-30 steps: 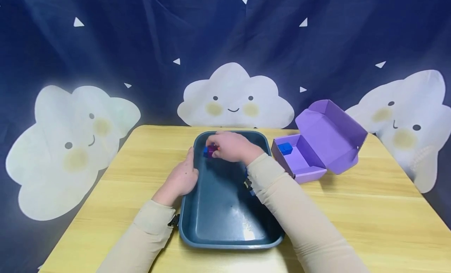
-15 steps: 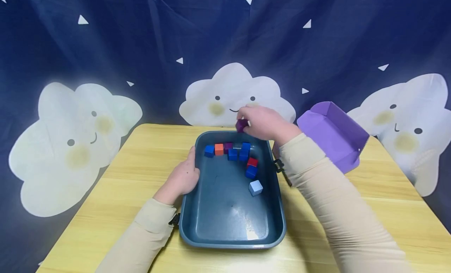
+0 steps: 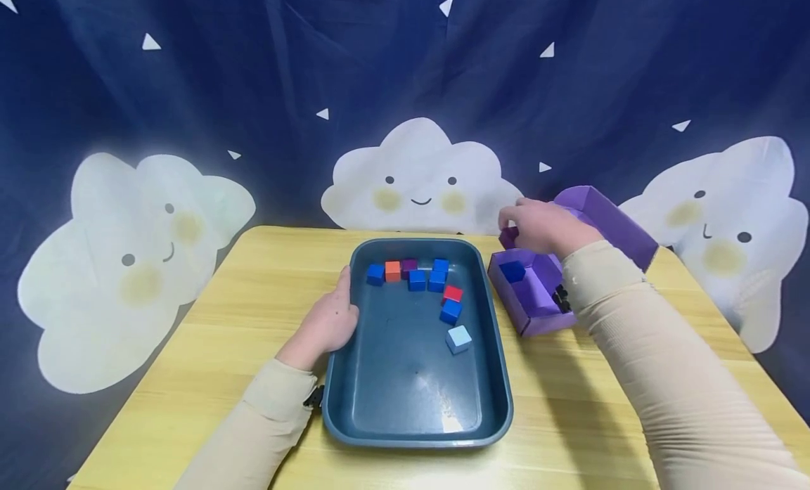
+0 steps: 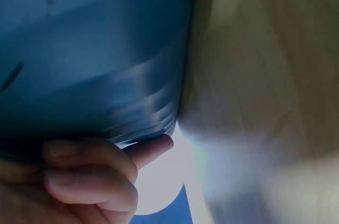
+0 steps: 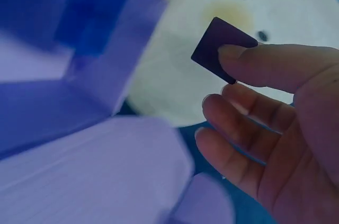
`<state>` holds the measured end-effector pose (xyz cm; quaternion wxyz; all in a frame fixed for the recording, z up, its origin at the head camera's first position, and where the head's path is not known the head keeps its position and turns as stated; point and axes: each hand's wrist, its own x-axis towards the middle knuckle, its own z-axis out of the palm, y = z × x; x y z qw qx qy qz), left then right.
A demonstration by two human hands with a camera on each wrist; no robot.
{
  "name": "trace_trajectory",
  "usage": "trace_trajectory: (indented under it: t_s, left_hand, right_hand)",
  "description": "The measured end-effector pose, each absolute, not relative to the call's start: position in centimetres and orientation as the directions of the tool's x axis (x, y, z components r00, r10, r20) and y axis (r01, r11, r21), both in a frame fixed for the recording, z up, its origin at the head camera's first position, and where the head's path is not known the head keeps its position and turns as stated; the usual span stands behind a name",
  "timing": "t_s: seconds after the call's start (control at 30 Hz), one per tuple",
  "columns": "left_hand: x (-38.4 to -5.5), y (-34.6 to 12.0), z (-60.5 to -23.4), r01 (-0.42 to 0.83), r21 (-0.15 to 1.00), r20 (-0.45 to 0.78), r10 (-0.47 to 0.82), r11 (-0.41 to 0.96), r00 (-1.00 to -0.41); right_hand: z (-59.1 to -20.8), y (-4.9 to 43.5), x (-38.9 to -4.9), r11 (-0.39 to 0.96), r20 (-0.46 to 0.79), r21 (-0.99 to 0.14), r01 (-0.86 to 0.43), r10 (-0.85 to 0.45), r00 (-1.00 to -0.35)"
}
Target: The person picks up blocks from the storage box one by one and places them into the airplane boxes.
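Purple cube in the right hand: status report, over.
Right hand pinches purple cube near open purple box, not inside. Left hand at tray's left side. No obstruction visible.

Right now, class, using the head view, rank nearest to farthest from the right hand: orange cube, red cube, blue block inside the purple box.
1. Blue block, inside the purple box.
2. Red cube, right side of the tray.
3. Orange cube, tray's far left.
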<state>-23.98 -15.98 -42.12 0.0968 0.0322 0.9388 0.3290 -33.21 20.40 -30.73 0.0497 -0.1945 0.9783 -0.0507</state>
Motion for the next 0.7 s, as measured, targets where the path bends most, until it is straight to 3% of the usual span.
trace_trajectory:
  t_s: [0.13, 0.23, 0.47, 0.7]
  left_hand:
    - [-24.0, -16.0, -42.2, -0.004, 0.621, -0.157, 0.120, 0.784, -0.980]
    - [-24.1, -16.0, -42.3, 0.002, 0.617, -0.158, 0.126, 0.787, -0.979]
    - [-24.0, -15.9, -42.2, 0.016, 0.612, -0.153, 0.138, 0.791, -0.979]
    - [-23.9, -15.9, -42.1, 0.015, 0.607, -0.149, 0.132, 0.795, -0.980]
  right_hand:
    - [-32.1, 22.0, -33.3, 0.934, -0.136, -0.101, -0.342, -0.354, -0.925]
    - [-33.5, 23.0, -33.4, 0.930, -0.144, -0.024, -0.367, -0.366, -0.919]
    - [-36.1, 24.5, -33.1, 0.909, -0.059, 0.091, -0.406, -0.402, -0.914]
    - [-37.5, 24.0, -33.1, 0.934, -0.021, 0.125, -0.334, -0.334, -0.942]
